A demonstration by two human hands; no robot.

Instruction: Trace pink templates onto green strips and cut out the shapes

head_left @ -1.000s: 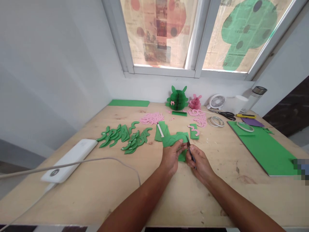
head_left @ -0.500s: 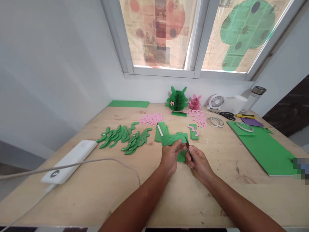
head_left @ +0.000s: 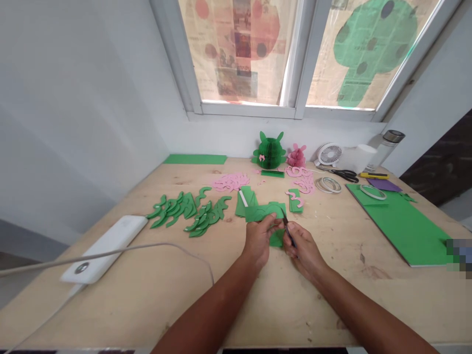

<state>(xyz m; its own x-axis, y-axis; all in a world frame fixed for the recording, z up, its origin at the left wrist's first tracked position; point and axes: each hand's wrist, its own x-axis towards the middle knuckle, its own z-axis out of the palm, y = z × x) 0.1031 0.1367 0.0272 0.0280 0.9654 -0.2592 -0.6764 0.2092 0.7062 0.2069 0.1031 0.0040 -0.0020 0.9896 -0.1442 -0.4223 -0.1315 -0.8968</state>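
My left hand is closed on a piece of green paper, pinching its lower edge between thumb and fingers. A curved outline runs across that paper. My right hand is closed around small dark scissors, whose tip meets the paper's right side; their handles are mostly hidden by the fingers. Below the held piece, another green paper shows beside my left fingers. Just behind my hands lie green sheets with a white-and-dark pen-like stick on top, and a small green stack bearing a pink wavy cutout.
Piles of green curved cutouts and pink cutouts lie left and behind. A white power bank with a cable is at left. Paper figures, a fan, tape rolls, black scissors and a green board stand or lie beyond.
The view has shifted slightly. Both hands keep their grip, with the scissors still at the right side of the green paper; little else differs.
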